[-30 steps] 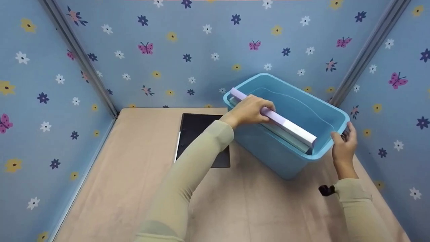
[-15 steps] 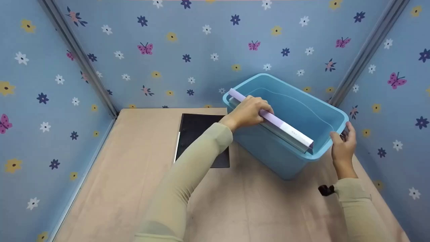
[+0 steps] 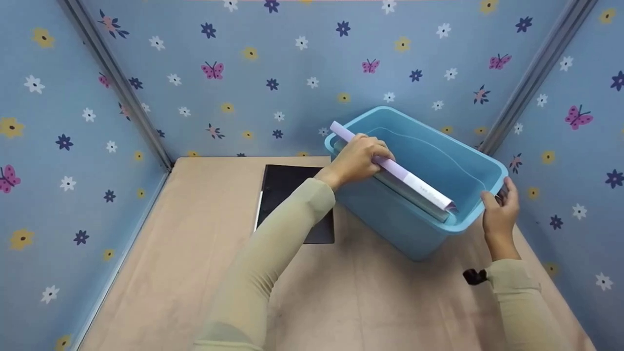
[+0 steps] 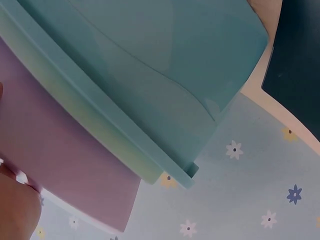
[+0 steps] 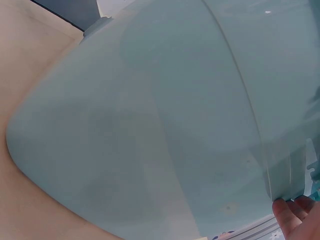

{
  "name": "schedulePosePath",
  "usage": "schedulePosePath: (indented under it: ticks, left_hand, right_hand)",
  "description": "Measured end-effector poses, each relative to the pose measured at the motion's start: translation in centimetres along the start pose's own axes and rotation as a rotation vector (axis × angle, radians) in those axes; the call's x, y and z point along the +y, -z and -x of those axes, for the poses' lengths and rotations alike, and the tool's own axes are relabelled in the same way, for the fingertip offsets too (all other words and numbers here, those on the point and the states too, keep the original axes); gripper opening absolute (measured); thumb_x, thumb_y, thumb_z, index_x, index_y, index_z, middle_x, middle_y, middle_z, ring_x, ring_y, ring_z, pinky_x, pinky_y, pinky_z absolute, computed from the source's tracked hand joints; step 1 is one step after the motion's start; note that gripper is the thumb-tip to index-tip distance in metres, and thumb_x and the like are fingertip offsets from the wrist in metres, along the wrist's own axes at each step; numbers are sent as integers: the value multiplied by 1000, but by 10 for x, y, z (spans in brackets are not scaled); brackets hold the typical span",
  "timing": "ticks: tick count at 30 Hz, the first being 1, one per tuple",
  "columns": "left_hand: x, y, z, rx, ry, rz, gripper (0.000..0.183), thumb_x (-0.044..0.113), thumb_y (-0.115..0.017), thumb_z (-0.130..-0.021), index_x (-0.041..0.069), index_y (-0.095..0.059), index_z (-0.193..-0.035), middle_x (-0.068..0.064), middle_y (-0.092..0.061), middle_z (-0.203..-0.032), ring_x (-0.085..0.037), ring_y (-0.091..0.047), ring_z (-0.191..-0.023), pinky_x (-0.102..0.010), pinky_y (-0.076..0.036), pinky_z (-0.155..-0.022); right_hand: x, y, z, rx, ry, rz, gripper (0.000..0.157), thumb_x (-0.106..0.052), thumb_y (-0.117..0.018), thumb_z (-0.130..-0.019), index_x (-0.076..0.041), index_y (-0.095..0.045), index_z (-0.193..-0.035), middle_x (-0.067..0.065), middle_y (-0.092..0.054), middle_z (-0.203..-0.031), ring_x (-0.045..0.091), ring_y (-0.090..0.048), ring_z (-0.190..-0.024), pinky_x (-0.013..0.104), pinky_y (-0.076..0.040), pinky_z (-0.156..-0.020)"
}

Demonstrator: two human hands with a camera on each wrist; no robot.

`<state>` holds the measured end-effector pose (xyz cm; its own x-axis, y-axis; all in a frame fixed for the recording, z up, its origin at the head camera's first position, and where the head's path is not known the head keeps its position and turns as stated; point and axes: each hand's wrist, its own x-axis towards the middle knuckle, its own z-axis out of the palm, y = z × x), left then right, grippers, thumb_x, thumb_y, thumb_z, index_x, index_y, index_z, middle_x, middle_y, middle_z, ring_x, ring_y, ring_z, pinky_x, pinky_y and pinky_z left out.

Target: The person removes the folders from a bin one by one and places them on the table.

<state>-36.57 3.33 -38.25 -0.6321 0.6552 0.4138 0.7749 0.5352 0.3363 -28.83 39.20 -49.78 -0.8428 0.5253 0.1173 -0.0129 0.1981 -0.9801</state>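
Note:
My left hand (image 3: 360, 158) grips a lilac binder (image 3: 399, 170) by its spine, which is white toward the near end. The binder stands on edge along the left long side of a light-blue plastic tub (image 3: 385, 214), its far end rising above the rim. In the left wrist view, the binder's flat lilac side (image 4: 75, 135) shows beside a pale green folder-like thing (image 4: 110, 140) lying along the tub's wall. My right hand (image 3: 499, 217) holds the rim at the tub's right end, thumb on the near side. The binder's lower part is hidden inside the tub.
A flat black folder-like thing (image 3: 297, 204) lies on the beige cloth-covered table (image 3: 204, 234), left of the tub and partly under my left sleeve. Blue flowered walls (image 3: 273, 112) enclose the table at the back and both sides.
My left hand has raised the binder slightly, and its far end now stands higher over the rim. My right hand and the tub have stayed in place.

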Motion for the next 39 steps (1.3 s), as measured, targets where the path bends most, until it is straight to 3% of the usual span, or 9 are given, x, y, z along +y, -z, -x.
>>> schedulePosePath:
  ticks: [9,17,26,37,39]
  left_hand:
    - [1,11,0,64,-53,10,24,3,-74,-97,16,-87,-114,-1,-80,-115,-20,-71,-117,-42,-45,-116]
    - [3,25,2,110,-61,48,26,-1,-73,-95,15,-87,-111,-3,-80,-114,-22,-69,-119,-42,-41,-120]
    - [0,38,6,162,-114,50,27,-4,-74,-92,11,-87,-109,-6,-80,-113,-25,-71,-118,-45,-43,-115]
    - [-7,57,14,218,-100,44,24,-2,-75,-93,10,-87,-110,-8,-81,-114,-27,-70,-116,-47,-42,-114]
    - [-9,60,17,227,-94,39,25,-2,-75,-92,10,-87,-110,-8,-81,-114,-28,-70,-115,-47,-43,-114]
  right_hand:
    - [-1,1,-1,-7,-3,2,76,-25,-51,-104,-24,-23,-175,10,-31,-179,31,-38,-161,46,-33,-133]
    - [-2,1,0,-15,-7,-4,77,-24,-50,-104,-24,-21,-175,10,-30,-179,31,-37,-161,47,-31,-134]
    - [-1,0,0,-2,-10,8,76,-24,-51,-104,-25,-23,-175,9,-30,-179,32,-37,-161,48,-32,-133]
    - [-2,0,0,-7,-29,24,76,-25,-50,-106,-27,-21,-175,9,-29,-180,32,-37,-162,48,-33,-132]
    - [-3,1,0,-10,-25,11,76,-24,-51,-105,-26,-21,-175,10,-31,-179,30,-39,-160,44,-35,-132]
